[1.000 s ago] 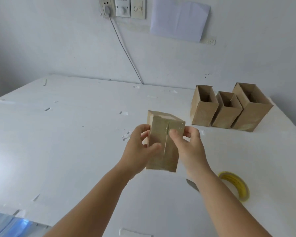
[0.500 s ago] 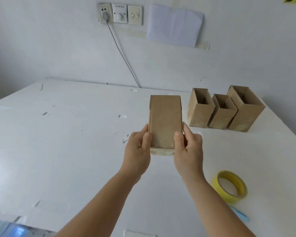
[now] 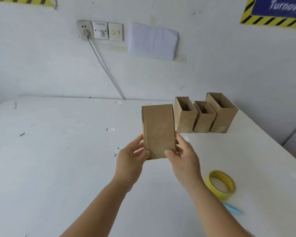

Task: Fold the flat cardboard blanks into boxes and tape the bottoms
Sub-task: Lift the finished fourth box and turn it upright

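Note:
I hold a small brown cardboard box upright above the white table, one broad side facing me. My left hand grips its lower left edge, thumb on the front face. My right hand grips the lower right edge the same way. Three folded boxes stand open-topped in a row at the back right. A yellow tape roll lies flat on the table by my right forearm.
A light blue tool lies just in front of the tape roll. The white table carries scattered scraps of tape. A cable runs from the wall socket down behind the table. The table's right edge lies near the boxes.
The box has been turned from taped bottom facing me to standing upright, and raised a little. My view has tilted upward, showing more wall.

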A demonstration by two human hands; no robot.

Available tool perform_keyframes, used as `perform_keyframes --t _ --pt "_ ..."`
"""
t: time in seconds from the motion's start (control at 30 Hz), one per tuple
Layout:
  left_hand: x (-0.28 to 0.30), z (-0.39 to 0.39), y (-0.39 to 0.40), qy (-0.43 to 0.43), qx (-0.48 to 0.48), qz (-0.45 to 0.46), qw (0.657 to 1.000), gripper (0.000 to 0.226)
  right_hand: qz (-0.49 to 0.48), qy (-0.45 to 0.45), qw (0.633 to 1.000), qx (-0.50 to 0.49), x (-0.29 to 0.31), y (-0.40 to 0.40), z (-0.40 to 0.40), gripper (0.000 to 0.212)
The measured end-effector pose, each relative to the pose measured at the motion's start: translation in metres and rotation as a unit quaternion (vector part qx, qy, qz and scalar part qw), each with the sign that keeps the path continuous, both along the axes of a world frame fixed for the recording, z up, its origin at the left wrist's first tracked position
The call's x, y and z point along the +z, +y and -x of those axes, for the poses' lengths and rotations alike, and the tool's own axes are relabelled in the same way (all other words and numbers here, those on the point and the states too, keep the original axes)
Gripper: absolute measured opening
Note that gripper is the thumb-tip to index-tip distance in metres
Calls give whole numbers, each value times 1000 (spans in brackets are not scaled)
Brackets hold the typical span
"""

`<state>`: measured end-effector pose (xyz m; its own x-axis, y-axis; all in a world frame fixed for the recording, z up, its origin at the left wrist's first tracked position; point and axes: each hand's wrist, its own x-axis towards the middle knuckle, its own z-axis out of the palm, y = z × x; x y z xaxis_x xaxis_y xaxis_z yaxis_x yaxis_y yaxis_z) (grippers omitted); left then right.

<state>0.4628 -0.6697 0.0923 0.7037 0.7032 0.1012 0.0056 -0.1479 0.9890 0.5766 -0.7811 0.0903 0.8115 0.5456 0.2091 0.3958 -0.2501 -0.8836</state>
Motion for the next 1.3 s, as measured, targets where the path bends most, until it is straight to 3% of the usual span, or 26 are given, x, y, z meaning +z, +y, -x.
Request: perform_keyframes --t 0.33,0.47,0.67,0.87,1.3 --pt "-12 -88 46 113 62 -43 991 49 27 -10 998 -53 -17 47 -79 46" --pt "-27 -136 69 120 82 -71 987 43 46 -13 998 -51 -32 74 -119 45" --pt "-65 -193 100 162 87 -29 983 44 79 37 996 -26 -70 101 -161 47" --pt "-103 -228 119 225 95 -58 968 34 143 89 986 -2 -103 116 -191 58" --pt "-118 -273 145 237 90 -104 962 25 157 106 982 -22 -119 146 -224 66"
